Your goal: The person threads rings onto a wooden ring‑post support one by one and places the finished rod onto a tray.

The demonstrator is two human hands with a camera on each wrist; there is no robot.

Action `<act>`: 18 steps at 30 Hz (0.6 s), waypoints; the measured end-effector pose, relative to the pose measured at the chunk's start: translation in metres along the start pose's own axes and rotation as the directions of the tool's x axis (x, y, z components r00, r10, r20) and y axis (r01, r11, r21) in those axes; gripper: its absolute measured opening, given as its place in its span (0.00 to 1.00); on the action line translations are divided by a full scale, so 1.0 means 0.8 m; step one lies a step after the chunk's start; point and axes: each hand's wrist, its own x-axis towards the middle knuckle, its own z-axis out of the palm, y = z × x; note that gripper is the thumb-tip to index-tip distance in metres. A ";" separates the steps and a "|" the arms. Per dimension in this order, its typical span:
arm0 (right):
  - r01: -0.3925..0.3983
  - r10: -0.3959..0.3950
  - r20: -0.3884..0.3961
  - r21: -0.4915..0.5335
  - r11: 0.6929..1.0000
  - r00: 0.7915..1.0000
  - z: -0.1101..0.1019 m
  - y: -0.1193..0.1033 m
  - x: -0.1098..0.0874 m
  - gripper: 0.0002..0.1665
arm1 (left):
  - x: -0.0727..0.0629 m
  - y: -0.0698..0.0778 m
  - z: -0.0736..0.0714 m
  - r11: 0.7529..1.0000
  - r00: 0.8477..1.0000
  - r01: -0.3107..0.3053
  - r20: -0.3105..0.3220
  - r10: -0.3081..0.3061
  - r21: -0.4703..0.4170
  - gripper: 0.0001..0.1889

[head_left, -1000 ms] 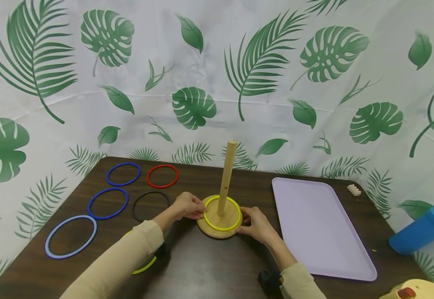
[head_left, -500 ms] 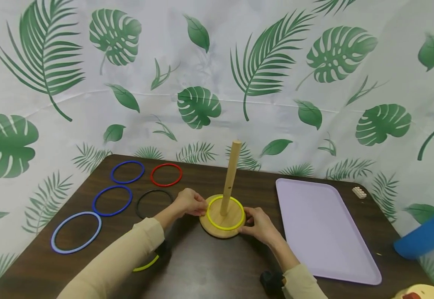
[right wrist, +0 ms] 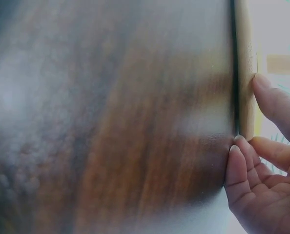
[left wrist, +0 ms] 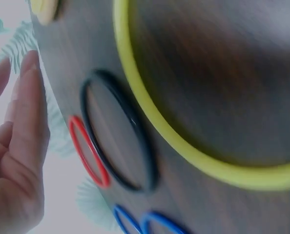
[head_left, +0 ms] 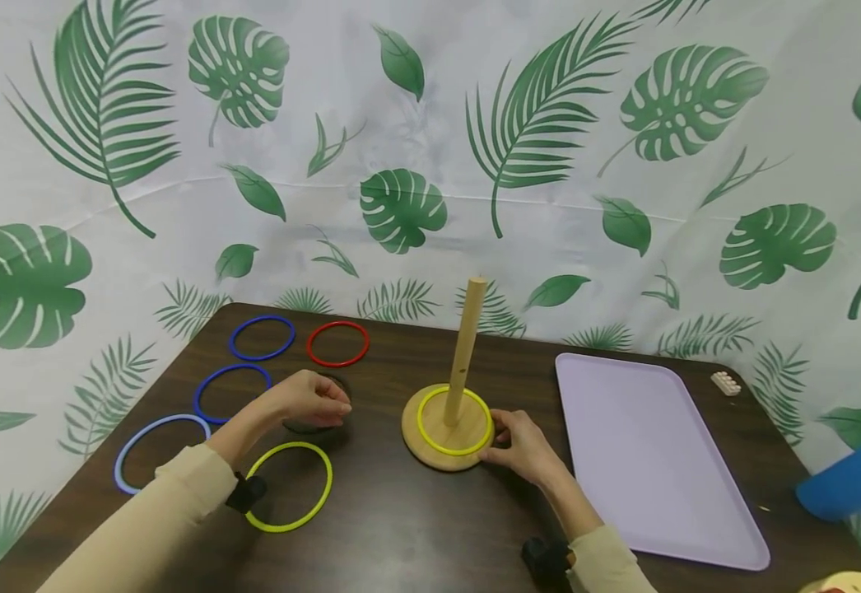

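A wooden stand with an upright post (head_left: 466,350) and a round base (head_left: 410,441) is on the dark table. Around the foot of the post lies a yellow ring (head_left: 454,452). My right hand (head_left: 523,445) holds the base's right edge; in the right wrist view the thumb (right wrist: 264,90) lies on its rim and fingers meet its side. My left hand (head_left: 308,399), fingers loosely bent and holding nothing, hovers over a black ring (left wrist: 150,170), partly hiding it in the head view. Nearer to me, another yellow ring (head_left: 290,527) lies flat under the left wrist.
A red ring (head_left: 338,365), two blue rings (head_left: 262,357) and a light blue ring (head_left: 119,469) lie on the left side. To the right are a lilac tray (head_left: 656,461), a small pale block (head_left: 726,383) and a blue bottle (head_left: 849,478). A leaf-print cloth hangs behind.
My left hand has let go of the stand's left edge and moved left towards the rings. The right hand stays at the base. The head view has shifted slightly.
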 end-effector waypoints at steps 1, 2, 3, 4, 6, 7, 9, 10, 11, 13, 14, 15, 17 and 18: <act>0.003 -0.003 0.000 0.000 1.000 1.000 0.000 0.000 0.000 0.35 | -0.005 -0.005 -0.005 1.000 1.000 -0.006 0.001 0.006 -0.002 0.12; 0.007 -0.007 0.002 0.000 1.000 1.000 0.000 0.000 -0.001 0.35 | -0.010 -0.009 -0.009 1.000 1.000 -0.009 0.003 0.009 0.004 0.12; 0.000 0.000 0.002 0.004 1.000 1.000 0.000 -0.001 -0.001 0.35 | -0.015 -0.014 -0.013 1.000 1.000 -0.010 0.004 0.010 0.009 0.12; -0.001 0.001 0.002 0.004 1.000 1.000 0.000 -0.001 -0.001 0.35 | -0.020 -0.018 -0.016 1.000 1.000 -0.007 0.002 0.007 0.018 0.12; -0.007 0.007 0.004 0.003 1.000 1.000 0.001 -0.001 0.000 0.35 | -0.029 -0.027 -0.024 0.999 1.000 0.000 0.004 0.000 0.041 0.12; -0.010 0.010 0.005 0.003 1.000 1.000 0.001 -0.001 -0.001 0.36 | -0.033 -0.031 -0.027 0.998 1.000 0.004 0.001 -0.004 0.068 0.11; -0.017 0.017 0.004 0.005 1.000 1.000 0.002 -0.001 0.000 0.36 | -0.040 -0.039 -0.033 0.991 1.000 0.001 -0.006 -0.001 0.130 0.11; -0.018 0.018 0.004 0.004 1.000 1.000 0.002 -0.001 0.000 0.36 | -0.043 -0.043 -0.035 0.988 1.000 -0.003 -0.007 0.004 0.156 0.11; -0.017 0.017 0.004 0.002 1.000 1.000 0.002 -0.001 -0.001 0.36 | -0.045 -0.046 -0.037 0.983 1.000 -0.004 -0.012 0.007 0.184 0.11; -0.010 0.010 0.003 -0.001 1.000 1.000 0.002 -0.001 0.000 0.36 | -0.050 -0.052 -0.041 0.971 1.000 -0.016 -0.014 0.020 0.239 0.11; -0.008 0.008 0.003 -0.001 1.000 1.000 0.001 -0.001 0.000 0.36 | -0.052 -0.055 -0.042 0.966 1.000 -0.022 -0.013 0.027 0.259 0.11; -0.006 0.006 0.003 -0.002 1.000 1.000 0.001 -0.001 0.001 0.36 | -0.053 -0.058 -0.043 0.964 1.000 -0.024 -0.011 0.028 0.266 0.11; -0.005 0.005 0.004 -0.006 1.000 1.000 0.001 0.000 0.002 0.35 | -0.056 -0.063 -0.045 0.962 1.000 -0.014 -0.013 0.018 0.271 0.11; -0.008 0.008 0.004 -0.007 1.000 1.000 0.001 0.000 0.002 0.35 | -0.057 -0.065 -0.045 0.963 1.000 -0.013 -0.010 0.017 0.270 0.11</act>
